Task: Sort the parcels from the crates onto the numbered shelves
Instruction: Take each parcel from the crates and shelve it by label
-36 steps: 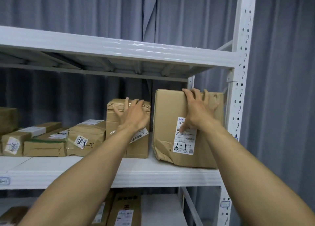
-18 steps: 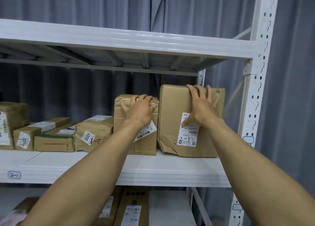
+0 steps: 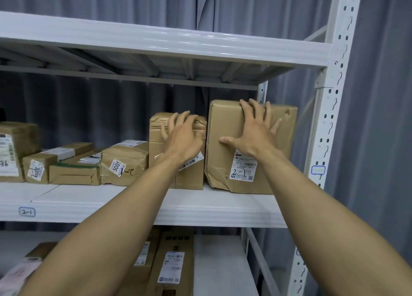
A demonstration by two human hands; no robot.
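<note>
The tall dented brown cardboard parcel (image 3: 225,126) marked 2-1, pushed deeper onto the white metal shelf (image 3: 214,206), is now only pressed by the flat, splayed right hand (image 3: 252,137), so placement seems finished; the open left hand (image 3: 185,137) braces the neighbouring taped carton (image 3: 189,177).
</note>
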